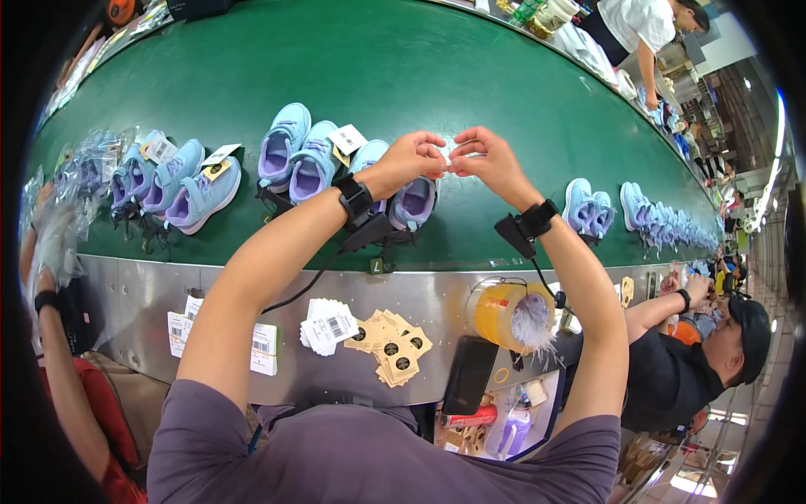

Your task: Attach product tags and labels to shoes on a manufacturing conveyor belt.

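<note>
My left hand (407, 162) and my right hand (491, 165) meet fingertip to fingertip above the green table, each in a pinch. A faint, thin, whitish bit shows between them, too small to name. Just below my left hand stands a light blue sneaker (413, 204) with a lilac lining. Another sneaker (369, 154) is partly hidden behind that hand and wrist. Left of them is a pair of the same sneakers (312, 161), with a white tag (347, 139) and a kraft tag on it.
White barcode tags (327, 327) and kraft tags (392, 346) lie on the metal ledge (277, 290). A yellow tub (497, 315) of clear plastic strands stands beside a black phone (470, 370). More sneakers line the green table (495, 76) on both sides. Co-workers sit left and right.
</note>
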A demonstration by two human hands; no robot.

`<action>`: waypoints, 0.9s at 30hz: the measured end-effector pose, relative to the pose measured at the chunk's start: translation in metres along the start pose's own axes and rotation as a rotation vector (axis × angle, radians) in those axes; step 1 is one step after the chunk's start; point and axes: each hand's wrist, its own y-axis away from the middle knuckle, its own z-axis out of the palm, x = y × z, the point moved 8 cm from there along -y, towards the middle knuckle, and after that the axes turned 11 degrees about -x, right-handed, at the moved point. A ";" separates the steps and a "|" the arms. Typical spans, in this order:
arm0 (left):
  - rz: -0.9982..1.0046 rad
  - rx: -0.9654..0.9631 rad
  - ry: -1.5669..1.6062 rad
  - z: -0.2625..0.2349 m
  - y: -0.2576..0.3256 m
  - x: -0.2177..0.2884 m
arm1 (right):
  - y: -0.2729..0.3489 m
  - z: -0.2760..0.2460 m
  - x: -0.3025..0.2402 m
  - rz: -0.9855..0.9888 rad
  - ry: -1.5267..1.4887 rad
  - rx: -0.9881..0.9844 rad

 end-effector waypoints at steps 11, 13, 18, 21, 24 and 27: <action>0.006 0.039 -0.219 0.140 0.147 0.057 | 0.161 0.087 -0.111 0.018 0.356 0.003; -0.007 0.063 -0.252 0.188 0.196 0.070 | 0.215 0.116 -0.139 0.005 0.309 0.006; -0.040 0.058 -0.293 0.326 0.313 0.088 | 0.373 0.175 -0.216 0.017 0.396 0.072; 0.048 0.093 -0.472 0.407 0.364 0.115 | 0.458 0.199 -0.285 -0.121 0.831 0.159; 0.361 0.355 -0.806 0.445 0.442 0.180 | 0.528 0.238 -0.396 -0.302 1.292 0.226; 0.217 0.264 -0.515 0.500 0.497 0.223 | 0.638 0.229 -0.490 -0.350 0.939 0.406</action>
